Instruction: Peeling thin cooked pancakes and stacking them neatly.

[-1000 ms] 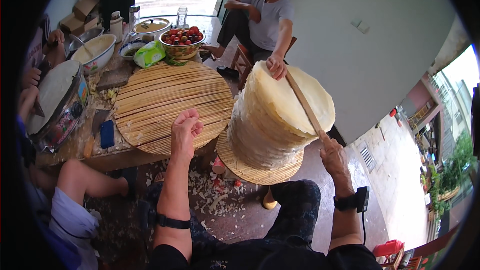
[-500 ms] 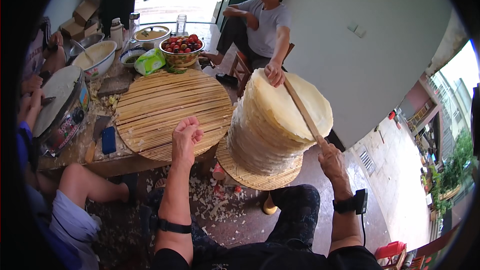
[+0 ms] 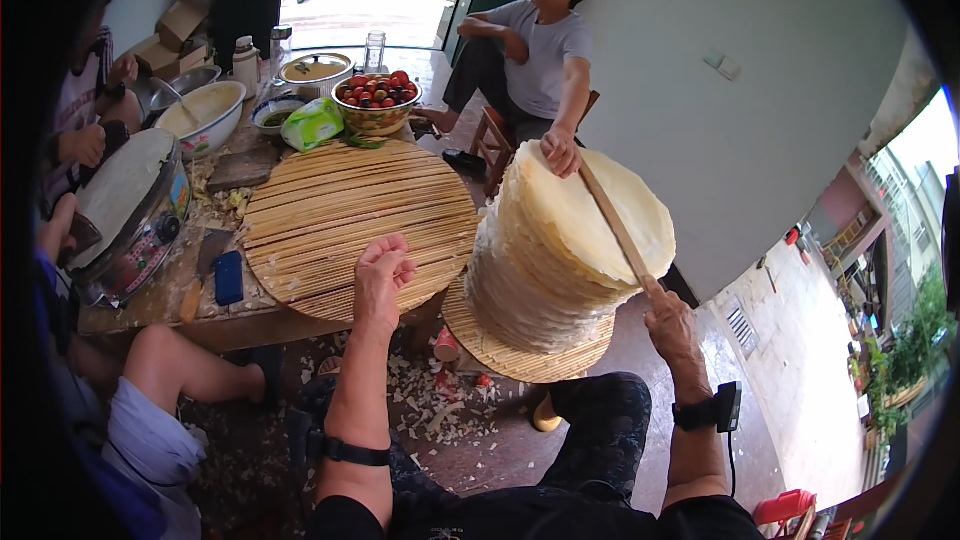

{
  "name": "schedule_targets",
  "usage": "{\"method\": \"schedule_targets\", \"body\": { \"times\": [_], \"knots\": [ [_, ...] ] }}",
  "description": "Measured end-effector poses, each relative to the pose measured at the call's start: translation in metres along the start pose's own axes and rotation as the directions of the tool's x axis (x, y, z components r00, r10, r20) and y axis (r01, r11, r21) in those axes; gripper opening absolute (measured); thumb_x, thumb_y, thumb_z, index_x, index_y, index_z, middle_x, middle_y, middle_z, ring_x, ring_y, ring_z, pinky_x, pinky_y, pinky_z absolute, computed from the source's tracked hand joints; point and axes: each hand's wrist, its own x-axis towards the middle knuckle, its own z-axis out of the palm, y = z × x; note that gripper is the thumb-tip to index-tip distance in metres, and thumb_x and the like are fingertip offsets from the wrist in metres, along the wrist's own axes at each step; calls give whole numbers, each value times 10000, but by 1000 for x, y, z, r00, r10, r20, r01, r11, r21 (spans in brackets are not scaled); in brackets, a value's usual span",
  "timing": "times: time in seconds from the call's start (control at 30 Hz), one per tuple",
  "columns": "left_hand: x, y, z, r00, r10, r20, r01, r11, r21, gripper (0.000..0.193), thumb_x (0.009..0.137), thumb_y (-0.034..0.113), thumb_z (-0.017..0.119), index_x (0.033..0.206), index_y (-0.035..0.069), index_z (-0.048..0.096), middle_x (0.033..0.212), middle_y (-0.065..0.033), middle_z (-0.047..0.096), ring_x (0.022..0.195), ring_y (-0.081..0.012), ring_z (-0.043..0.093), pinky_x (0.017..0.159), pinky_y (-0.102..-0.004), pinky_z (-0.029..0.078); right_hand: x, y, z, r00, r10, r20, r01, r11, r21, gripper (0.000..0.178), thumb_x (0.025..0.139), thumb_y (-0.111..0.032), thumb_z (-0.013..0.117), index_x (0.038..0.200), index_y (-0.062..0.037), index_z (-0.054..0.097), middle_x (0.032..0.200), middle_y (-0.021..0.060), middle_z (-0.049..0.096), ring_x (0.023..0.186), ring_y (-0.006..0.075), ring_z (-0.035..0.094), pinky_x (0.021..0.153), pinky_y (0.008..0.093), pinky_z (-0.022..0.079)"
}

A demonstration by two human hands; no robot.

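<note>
My right hand (image 3: 674, 332) grips the near end of a long flat wooden stick (image 3: 615, 220), which lies slanting across a tall stack of thin round pancakes (image 3: 545, 265). At the stick's far end, another person's hand (image 3: 561, 152) rests on the stack's edge. The stack stands on a small round slatted mat (image 3: 480, 340). My left hand (image 3: 384, 275) hovers over the near right part of a large round slatted board (image 3: 320, 230). Its fingers are curled in, and I see nothing held in them.
The table bears a bowl of red and dark fruit (image 3: 376, 102), a green packet (image 3: 312, 124), a batter bowl (image 3: 205, 118), a knife (image 3: 200, 275) and a round griddle (image 3: 130, 190). People sit at the left and far side. Pale scraps (image 3: 440, 410) litter the floor.
The whole view has shifted slightly, so everything sits a little farther right. At the left edge, another person's hands have moved. My own hands keep nearly the same pose.
</note>
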Motion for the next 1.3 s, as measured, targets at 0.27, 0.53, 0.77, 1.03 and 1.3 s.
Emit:
{"method": "schedule_targets", "body": {
  "times": [0.27,0.53,0.77,1.03,1.3],
  "knots": [
    [1,-1,-2,1000,11,16,-10,1000,-14,180,874,111,563,1037,66,624,930,0,600,732,-98,583,676,-242,474,0,-3,-3,1000,2,0,-2,1000,3,598,770,-72,577,1352,-175,484,932,206,610,899,377,610,808,471,477],
    [1,-1,-2,1000,7,16,-7,1000,-10,183,872,113,556,1036,71,626,902,9,596,730,-94,578,674,-239,464,-1,1,0,998,-56,-39,55,998,-11,558,810,-64,578,1349,-175,480,902,215,604,854,395,621,759,485,487],
    [-1,1,-2,1000,15,19,-14,1000,-21,177,875,114,560,1034,74,626,908,10,601,727,-94,579,674,-235,465,-2,0,-3,997,-66,-38,66,998,-14,561,798,-60,590,1340,-165,485,899,217,606,856,394,623,756,486,490],
    [1,-2,-2,1000,13,21,-12,1000,-22,164,876,112,556,1021,81,627,908,13,597,728,-97,579,678,-239,468,-1,-4,-5,998,-53,-17,52,999,-7,569,793,-52,592,1340,-166,485,912,218,609,866,396,623,760,484,492],
    [1,-2,-2,1000,9,20,-9,1000,-17,157,877,114,556,1014,86,628,913,11,595,734,-99,577,680,-243,471,-2,-3,-4,1000,-15,-7,16,1000,24,591,773,-79,577,1349,-179,485,932,207,611,895,376,613,802,470,479]
  ]
}}
